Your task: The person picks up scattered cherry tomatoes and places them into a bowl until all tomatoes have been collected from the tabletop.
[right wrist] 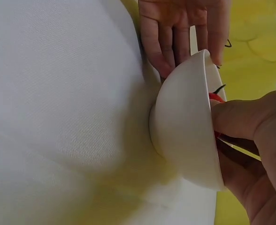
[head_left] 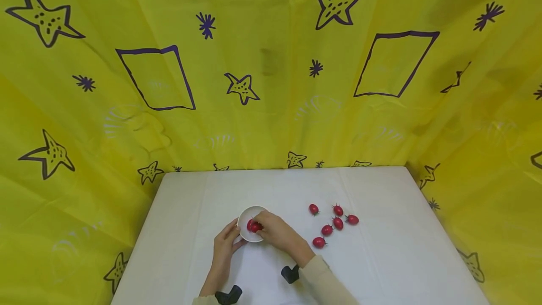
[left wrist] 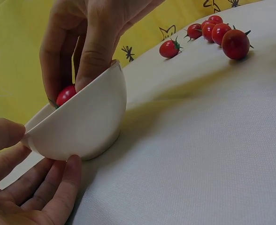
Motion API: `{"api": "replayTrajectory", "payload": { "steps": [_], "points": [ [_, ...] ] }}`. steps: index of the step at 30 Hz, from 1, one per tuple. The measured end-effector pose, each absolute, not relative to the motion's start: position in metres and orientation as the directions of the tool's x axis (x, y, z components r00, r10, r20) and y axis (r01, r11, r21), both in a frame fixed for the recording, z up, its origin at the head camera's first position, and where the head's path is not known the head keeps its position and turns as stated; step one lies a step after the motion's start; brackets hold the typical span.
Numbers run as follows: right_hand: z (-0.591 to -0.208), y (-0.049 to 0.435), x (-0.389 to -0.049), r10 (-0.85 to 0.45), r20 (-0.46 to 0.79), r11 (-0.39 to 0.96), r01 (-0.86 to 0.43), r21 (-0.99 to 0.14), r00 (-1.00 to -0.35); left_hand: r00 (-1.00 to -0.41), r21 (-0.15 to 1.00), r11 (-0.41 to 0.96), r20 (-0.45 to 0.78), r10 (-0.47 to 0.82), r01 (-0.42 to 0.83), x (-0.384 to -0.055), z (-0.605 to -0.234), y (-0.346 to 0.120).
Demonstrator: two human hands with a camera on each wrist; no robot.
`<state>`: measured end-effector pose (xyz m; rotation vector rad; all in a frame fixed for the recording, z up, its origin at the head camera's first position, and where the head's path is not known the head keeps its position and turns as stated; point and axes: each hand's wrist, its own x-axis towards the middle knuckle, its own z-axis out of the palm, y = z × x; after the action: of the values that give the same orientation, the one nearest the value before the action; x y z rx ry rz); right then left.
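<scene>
A small white bowl stands on the table with red cherry tomatoes inside. My left hand holds it from the left: in the left wrist view the thumb lies at the rim and the fingers reach under the bowl's side. From the right, my right hand dips into the bowl, its thumb and fingers pinching a cherry tomato. Part of that tomato and the fingertips are hidden behind the bowl's wall in both wrist views.
To the right of the bowl, several cherry tomatoes with green stems lie loose on the white-covered table. A yellow curtain with dark star drawings hangs behind the table and along both sides.
</scene>
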<state>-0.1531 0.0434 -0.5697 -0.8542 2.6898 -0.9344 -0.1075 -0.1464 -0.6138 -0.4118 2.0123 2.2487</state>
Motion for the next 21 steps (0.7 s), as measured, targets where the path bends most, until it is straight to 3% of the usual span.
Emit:
{"api": "replayTrajectory", "payload": {
  "steps": [21],
  "points": [
    [-0.565,0.030,-0.158,-0.596,-0.046,0.712,-0.500,-0.494,-0.802,-0.958,0.961,-0.125,-0.261,-0.120,-0.247,-0.109,-0.615,-0.147]
  ]
}}
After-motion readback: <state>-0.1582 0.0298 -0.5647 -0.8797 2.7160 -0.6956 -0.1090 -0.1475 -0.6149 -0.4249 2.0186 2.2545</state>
